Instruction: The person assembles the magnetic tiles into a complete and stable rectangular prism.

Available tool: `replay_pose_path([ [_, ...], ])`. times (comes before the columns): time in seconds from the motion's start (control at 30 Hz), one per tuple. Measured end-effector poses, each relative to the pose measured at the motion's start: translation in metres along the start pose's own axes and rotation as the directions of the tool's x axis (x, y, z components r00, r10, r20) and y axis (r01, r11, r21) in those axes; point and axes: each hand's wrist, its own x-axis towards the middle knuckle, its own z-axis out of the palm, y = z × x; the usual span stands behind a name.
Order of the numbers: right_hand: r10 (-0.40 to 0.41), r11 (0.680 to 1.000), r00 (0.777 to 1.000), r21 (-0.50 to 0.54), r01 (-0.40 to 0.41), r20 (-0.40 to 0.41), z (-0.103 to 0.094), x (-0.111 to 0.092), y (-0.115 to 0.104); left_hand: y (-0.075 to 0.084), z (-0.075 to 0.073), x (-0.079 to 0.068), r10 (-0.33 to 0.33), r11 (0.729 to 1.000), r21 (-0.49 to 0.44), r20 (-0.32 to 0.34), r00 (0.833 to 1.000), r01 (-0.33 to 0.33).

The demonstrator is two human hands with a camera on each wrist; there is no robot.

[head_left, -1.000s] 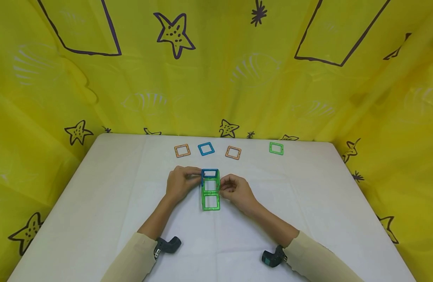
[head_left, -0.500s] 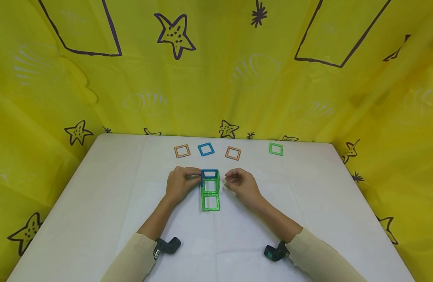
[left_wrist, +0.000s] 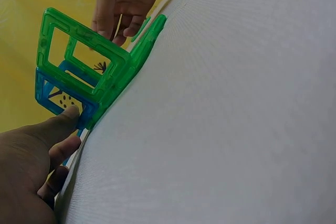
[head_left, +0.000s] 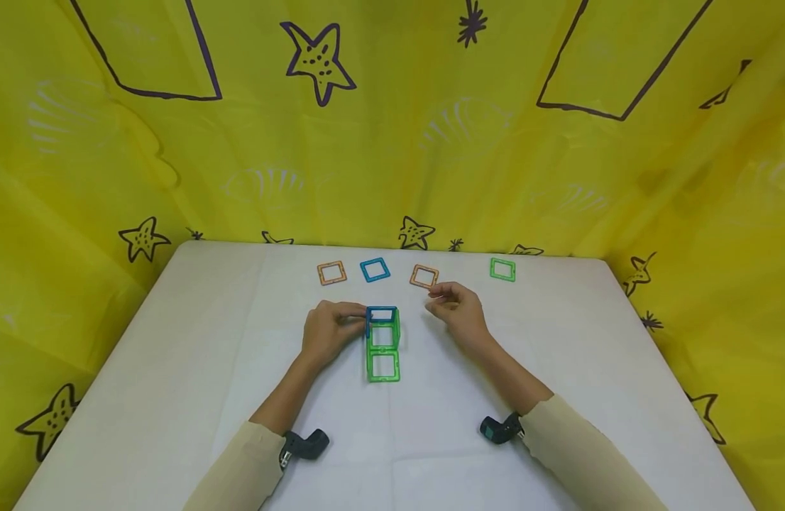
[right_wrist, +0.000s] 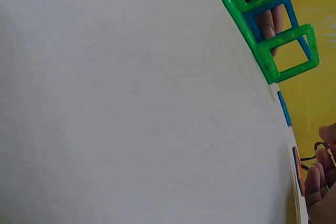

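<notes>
A small structure of magnetic tiles, open square frames in green and blue, stands on the white table. Its green tiles [head_left: 383,379] run toward the front, with a green tile [left_wrist: 44,43] standing up in the left wrist view. My left hand [head_left: 328,332] holds the blue tile [left_wrist: 90,109] at the structure's left side, thumb on its frame. My right hand [head_left: 461,314] is in the air to the right, its fingers loosely bent and holding nothing. Its fingertips are close to a loose orange tile [head_left: 414,275]; whether they touch it cannot be told.
Along the back of the white table [head_left: 239,383] lie another orange tile [head_left: 320,275], a blue tile [head_left: 386,274] and, farther right, a green tile [head_left: 492,268]. A yellow patterned curtain [head_left: 380,142] hangs behind and beside the table.
My right hand has let go of the structure's right side and moved back and right to the near corner of the orange tile. My left hand and the structure stay in place.
</notes>
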Motion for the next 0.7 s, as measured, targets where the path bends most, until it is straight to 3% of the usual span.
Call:
replay_pose_path([
  [0.7, -0.037, 0.984, 0.996, -0.175, 0.022, -0.083, -0.001, 0.046, 0.012, -0.002, 0.001, 0.0, 0.011, 1.0, -0.002, -0.009, 1.0, -0.011],
])
